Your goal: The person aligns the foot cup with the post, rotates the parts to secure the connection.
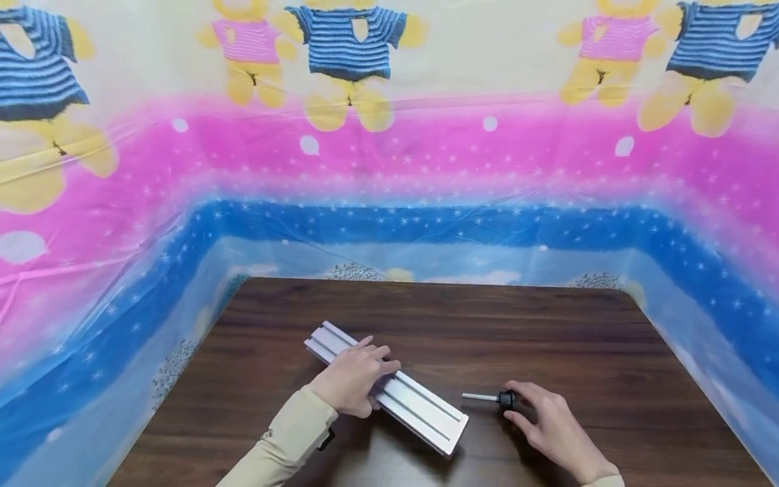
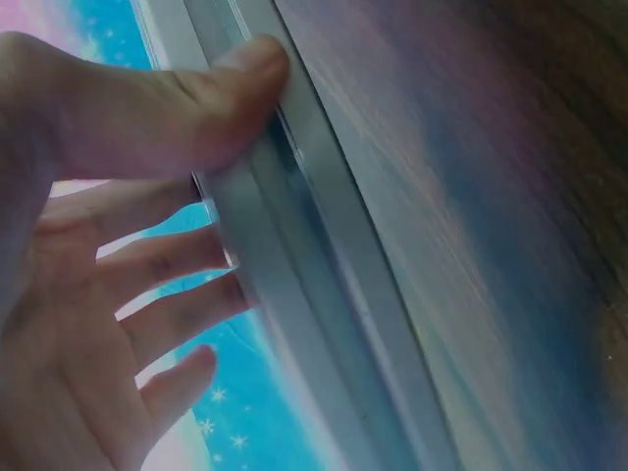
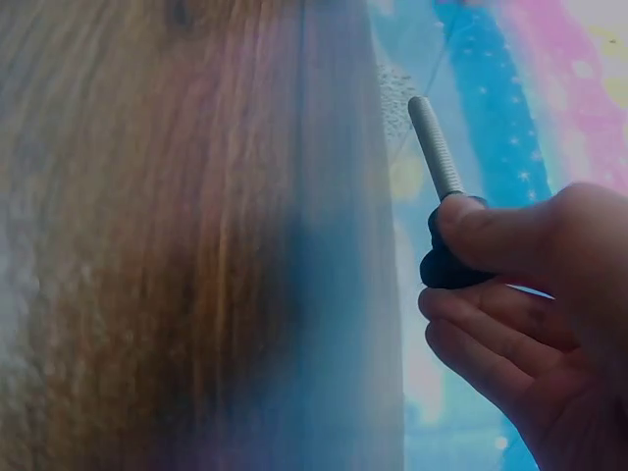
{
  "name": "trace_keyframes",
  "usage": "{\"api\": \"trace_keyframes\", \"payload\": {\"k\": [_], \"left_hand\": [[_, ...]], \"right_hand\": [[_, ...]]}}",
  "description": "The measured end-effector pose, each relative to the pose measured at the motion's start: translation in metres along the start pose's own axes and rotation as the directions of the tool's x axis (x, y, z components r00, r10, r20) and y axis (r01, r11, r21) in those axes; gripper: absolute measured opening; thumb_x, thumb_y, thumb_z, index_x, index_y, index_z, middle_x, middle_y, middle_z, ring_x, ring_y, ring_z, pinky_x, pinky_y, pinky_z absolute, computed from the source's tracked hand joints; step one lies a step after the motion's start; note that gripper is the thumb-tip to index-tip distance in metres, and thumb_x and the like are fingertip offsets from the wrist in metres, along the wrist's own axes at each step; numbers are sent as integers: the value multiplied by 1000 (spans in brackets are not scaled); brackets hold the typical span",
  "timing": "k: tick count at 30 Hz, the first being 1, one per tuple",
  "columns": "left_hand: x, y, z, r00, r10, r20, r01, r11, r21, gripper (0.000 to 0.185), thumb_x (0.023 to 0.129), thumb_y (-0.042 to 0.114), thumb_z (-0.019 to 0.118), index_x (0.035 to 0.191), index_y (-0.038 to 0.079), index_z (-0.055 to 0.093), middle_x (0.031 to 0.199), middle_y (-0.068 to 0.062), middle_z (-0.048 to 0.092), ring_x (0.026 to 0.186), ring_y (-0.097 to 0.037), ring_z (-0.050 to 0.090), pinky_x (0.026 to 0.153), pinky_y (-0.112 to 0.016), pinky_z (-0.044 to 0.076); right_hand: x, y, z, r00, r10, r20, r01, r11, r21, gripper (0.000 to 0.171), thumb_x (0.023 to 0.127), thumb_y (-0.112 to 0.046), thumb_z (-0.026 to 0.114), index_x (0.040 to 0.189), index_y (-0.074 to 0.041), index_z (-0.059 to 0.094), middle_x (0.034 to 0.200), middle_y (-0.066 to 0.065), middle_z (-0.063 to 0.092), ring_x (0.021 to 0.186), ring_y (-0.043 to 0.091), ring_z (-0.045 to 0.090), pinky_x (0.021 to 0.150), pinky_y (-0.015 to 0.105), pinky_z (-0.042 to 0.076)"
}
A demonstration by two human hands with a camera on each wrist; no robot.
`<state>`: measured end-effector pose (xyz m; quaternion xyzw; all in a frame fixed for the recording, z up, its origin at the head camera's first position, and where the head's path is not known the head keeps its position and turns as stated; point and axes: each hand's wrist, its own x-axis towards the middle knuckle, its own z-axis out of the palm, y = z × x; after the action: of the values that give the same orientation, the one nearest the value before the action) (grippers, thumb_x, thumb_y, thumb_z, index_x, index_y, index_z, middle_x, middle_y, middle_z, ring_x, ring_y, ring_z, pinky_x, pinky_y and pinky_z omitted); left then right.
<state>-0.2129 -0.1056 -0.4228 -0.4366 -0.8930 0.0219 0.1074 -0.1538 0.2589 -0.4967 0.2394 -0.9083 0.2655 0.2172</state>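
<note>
The rail [image 1: 389, 387] lies slantwise on the counter [image 1: 548, 338], near its front edge; the left hand [image 1: 353, 379] grips it, thumb [image 2: 186, 108] on one side and fingers [image 2: 177, 260] on the other; the right hand [image 1: 550, 423] pinches the black knob of a bolt [image 1: 489, 398] just beside the rail's near end, shaft pointing toward it; judging by this, holding the rail firm and lining the thread square with its end would help.
</note>
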Motion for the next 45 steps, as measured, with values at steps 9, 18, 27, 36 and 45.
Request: {"api": "trace_keyframes", "payload": {"k": [9,18,27,36,45], "left_hand": [[-24,13,-4,998,-55,-6,55,998,-43,56,68,44,86,111,11,71,102,-1,62,85,-19,57,67,-34,54],[-43,5,-23,987,-157,-39,151,982,-114,59,71,50,83,109,6,74,96,-4,63,80,-20,61,68,-39,56],[-51,7,-23,985,-173,-11,167,966,-197,62,74,49,83,115,4,73,103,-9,65,84,-22,65,74,-41,57],[-51,9,-19,983,-180,37,184,947,-265,62,75,44,83,119,2,72,113,-14,67,94,-28,68,81,-45,57],[-45,14,-19,985,-169,40,174,942,-287,64,71,44,86,117,1,73,111,-12,68,92,-25,69,79,-42,58]], "right_hand": [[-12,-18,-7,997,71,-24,-70,996,52,45,75,-3,87,117,-7,71,104,2,74,83,12,73,67,30,60],[2,-26,-20,995,81,-59,-73,990,120,47,78,-1,84,122,-10,69,108,0,73,89,16,75,75,34,61],[3,-38,-19,997,66,-28,-61,987,151,48,80,0,83,125,-11,69,113,2,72,94,19,75,79,32,60],[-2,-33,-14,998,63,22,-66,976,206,48,82,-1,81,127,-13,68,117,5,72,99,19,74,79,35,60],[-1,-22,-22,982,125,144,-166,929,330,39,92,-13,74,130,-13,67,118,10,74,98,5,71,79,30,60]]}}
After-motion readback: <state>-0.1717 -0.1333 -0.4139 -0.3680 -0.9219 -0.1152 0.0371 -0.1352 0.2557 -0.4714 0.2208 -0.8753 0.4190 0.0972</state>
